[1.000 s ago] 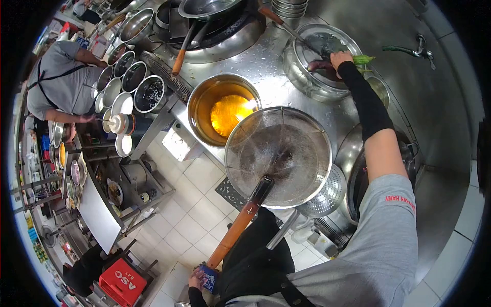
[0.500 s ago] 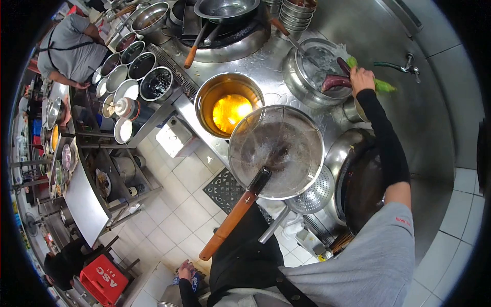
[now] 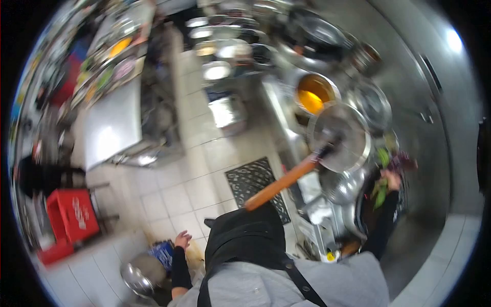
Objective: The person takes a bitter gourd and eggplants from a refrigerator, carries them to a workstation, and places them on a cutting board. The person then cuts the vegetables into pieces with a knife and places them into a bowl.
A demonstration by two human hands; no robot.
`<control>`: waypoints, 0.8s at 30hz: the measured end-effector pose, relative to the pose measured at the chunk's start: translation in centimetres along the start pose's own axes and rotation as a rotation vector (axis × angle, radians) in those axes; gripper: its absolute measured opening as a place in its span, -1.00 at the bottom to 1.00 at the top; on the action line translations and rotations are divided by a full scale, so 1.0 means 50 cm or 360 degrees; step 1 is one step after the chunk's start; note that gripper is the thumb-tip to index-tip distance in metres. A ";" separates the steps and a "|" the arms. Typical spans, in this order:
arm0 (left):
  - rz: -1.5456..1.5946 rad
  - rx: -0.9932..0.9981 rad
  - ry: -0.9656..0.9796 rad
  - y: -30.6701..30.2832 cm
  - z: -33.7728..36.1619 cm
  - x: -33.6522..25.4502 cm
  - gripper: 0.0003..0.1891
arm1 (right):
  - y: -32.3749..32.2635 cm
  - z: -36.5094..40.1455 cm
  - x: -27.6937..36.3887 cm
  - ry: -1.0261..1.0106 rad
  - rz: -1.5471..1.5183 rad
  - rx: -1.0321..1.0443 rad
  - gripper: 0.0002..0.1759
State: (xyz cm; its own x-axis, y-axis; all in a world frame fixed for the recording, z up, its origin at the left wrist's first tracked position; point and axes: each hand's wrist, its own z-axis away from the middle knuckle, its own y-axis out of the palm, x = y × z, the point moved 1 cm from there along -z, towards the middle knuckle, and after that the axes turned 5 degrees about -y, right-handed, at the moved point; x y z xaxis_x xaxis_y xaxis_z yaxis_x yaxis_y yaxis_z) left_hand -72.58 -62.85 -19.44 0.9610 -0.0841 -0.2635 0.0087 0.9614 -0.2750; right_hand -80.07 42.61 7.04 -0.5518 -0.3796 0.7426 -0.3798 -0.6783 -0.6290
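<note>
My right hand (image 3: 391, 180) is closed around a bunch of vegetables over the wok (image 3: 361, 204) at the right. Purple eggplant (image 3: 402, 162) sticks out on its far side. Green vegetables (image 3: 379, 193) show on the near side, too blurred to name. My left hand (image 3: 182, 239) hangs low over the floor side with its fingers apart and nothing in it. Close beside it are a blue printed packet (image 3: 162, 255) and a shiny metal bowl (image 3: 140, 276). A round mesh strainer (image 3: 348, 146) with a wooden handle lies beyond the wok.
A pot of yellow oil (image 3: 313, 100) stands behind the strainer, with a water-filled metal pot (image 3: 371, 108) to its right. A perforated ladle (image 3: 340, 188) lies below the strainer. Across the aisle are a steel table (image 3: 112, 123) and a red crate (image 3: 74, 215). A black mat (image 3: 255, 184) covers some floor.
My right hand has carried the eggplant and green vegetables from above the water-filled pot toward me, over the wok. The view has turned left, and my left hand shows more fully.
</note>
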 end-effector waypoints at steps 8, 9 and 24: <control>0.0233 -0.0180 -0.0027 -0.270 -0.169 0.295 -0.37 | 0.282 0.419 -0.019 0.0325 -0.0738 -0.0480 -0.52; 0.0296 -0.0195 -0.0065 -0.300 -0.166 0.308 -0.38 | 0.305 0.467 -0.008 0.0352 -0.0743 -0.0457 -0.49; 0.0406 -0.0273 0.0763 -0.804 -0.373 -0.074 -0.40 | 1.365 0.658 0.950 -0.0907 -0.0574 0.0290 -0.43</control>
State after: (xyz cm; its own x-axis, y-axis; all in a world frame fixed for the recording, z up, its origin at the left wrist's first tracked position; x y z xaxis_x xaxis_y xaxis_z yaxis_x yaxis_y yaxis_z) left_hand -81.67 -106.09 -24.66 0.6936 -0.0025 -0.7204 -0.2908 0.9139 -0.2831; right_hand -107.77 -42.40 6.93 0.0798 -0.3477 0.9342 -0.3077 -0.9000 -0.3087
